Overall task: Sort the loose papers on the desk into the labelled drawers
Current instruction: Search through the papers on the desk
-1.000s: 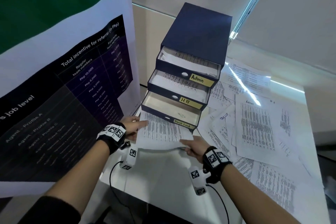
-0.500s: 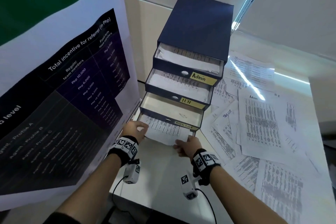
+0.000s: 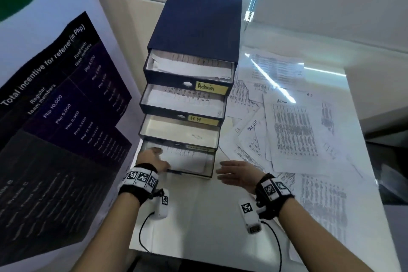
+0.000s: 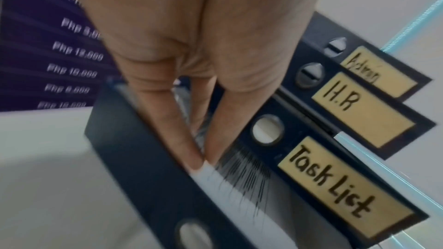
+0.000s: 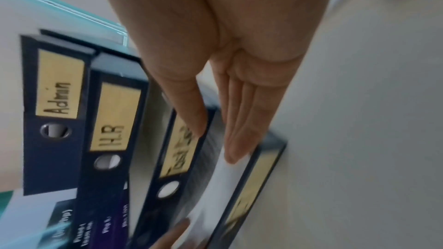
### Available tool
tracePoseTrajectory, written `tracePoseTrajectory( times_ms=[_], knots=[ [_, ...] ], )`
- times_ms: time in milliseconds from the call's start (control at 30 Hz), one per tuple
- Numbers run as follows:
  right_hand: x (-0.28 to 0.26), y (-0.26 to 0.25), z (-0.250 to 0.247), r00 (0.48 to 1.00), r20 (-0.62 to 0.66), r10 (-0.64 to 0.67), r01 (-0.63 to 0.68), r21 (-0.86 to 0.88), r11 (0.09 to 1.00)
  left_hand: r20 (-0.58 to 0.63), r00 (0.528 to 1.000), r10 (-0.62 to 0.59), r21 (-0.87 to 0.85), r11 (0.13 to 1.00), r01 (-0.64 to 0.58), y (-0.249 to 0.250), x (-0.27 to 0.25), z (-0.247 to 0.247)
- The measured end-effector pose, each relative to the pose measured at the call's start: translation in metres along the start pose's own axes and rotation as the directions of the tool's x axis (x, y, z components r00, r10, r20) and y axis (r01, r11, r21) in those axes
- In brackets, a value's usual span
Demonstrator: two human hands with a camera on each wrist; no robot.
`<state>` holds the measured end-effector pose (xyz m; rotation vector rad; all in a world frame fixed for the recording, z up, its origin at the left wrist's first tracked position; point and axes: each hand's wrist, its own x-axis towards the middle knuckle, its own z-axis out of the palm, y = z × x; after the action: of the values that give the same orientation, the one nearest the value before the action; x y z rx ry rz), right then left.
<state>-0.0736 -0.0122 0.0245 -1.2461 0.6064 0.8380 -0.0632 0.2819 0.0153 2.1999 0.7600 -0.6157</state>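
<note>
Judging from how things lie, the sorting is only partly done. The drawer unit [image 3: 194, 28] stands at about 12 o'clock on the desk [image 3: 198, 216], with four drawers pulled out in steps. The Admin drawer [image 3: 187, 70] and the HR drawer [image 3: 183, 104] each hold printed sheets. The Task List drawer [image 3: 178, 132] looks empty, except for a small mark on its floor. The bottom drawer [image 3: 187, 161] holds a sheet [image 3: 187, 158]; its label I cannot read.

The left hand [image 3: 154, 161] reaches into this bottom drawer, and in the left wrist view its straight fingers [image 4: 172, 130] press on the paper, not curled round it. The right hand [image 3: 237, 175] is relaxed and holds nothing, just beside the drawer's right corner.

Many loose papers [image 3: 293, 130] are spread between 1 and 4 o'clock, overlapping. Most of the work is left, I think.
</note>
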Motion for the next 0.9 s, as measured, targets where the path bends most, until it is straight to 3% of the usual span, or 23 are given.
tracePoseTrajectory(
  times_ms=[67, 167, 267, 333, 367, 467, 533, 633, 700, 900],
  knots=[
    [-0.009, -0.005, -0.051, 0.996, -0.071, -0.047, 0.041, -0.084, 0.996, -0.043, 0.999, 0.03, -0.026, 0.999, -0.031, 0.019, -0.022, -0.005],
    [-0.009, -0.016, -0.141, 0.94, -0.296, -0.169, 0.082, -0.283, 0.955, -0.062, 0.971, 0.232, -0.011, 0.972, -0.233, 0.065, -0.067, -0.001],
    [-0.005, -0.029, -0.227, 0.773, -0.543, -0.327, 0.037, -0.476, 0.879, -0.071, 0.893, 0.445, -0.104, 0.887, -0.45, 0.119, -0.094, 0.026],
    [-0.003, -0.04, -0.269, 0.651, -0.632, -0.42, -0.062, -0.596, 0.801, 0.032, 0.868, 0.496, -0.209, 0.853, -0.479, 0.153, -0.097, 0.061],
    [-0.001, -0.044, -0.285, 0.619, -0.65, -0.44, -0.109, -0.627, 0.772, 0.119, 0.863, 0.491, -0.279, 0.851, -0.446, 0.169, -0.096, 0.083],
    [0.011, -0.05, -0.307, 0.646, -0.634, -0.424, -0.229, -0.692, 0.685, 0.343, 0.878, 0.333, -0.413, 0.893, -0.177, 0.207, -0.083, 0.157],
    [0.016, -0.051, -0.312, 0.661, -0.6, -0.451, -0.252, -0.743, 0.619, 0.366, 0.91, 0.194, -0.411, 0.911, -0.029, 0.218, -0.063, 0.207],
    [0.016, -0.057, -0.316, 0.68, -0.565, -0.467, -0.187, -0.749, 0.635, 0.154, 0.984, 0.093, -0.292, 0.956, -0.045, 0.224, -0.033, 0.262],
    [0.012, -0.059, -0.318, 0.687, -0.53, -0.497, -0.138, -0.767, 0.627, 0.037, 0.996, 0.086, -0.276, 0.959, -0.072, 0.231, -0.026, 0.282],
    [0.008, -0.049, -0.323, 0.655, -0.238, -0.718, 0.17, -0.879, 0.446, 0.067, 0.986, 0.154, -0.193, 0.971, -0.138, 0.252, -0.017, 0.297]
  ],
)
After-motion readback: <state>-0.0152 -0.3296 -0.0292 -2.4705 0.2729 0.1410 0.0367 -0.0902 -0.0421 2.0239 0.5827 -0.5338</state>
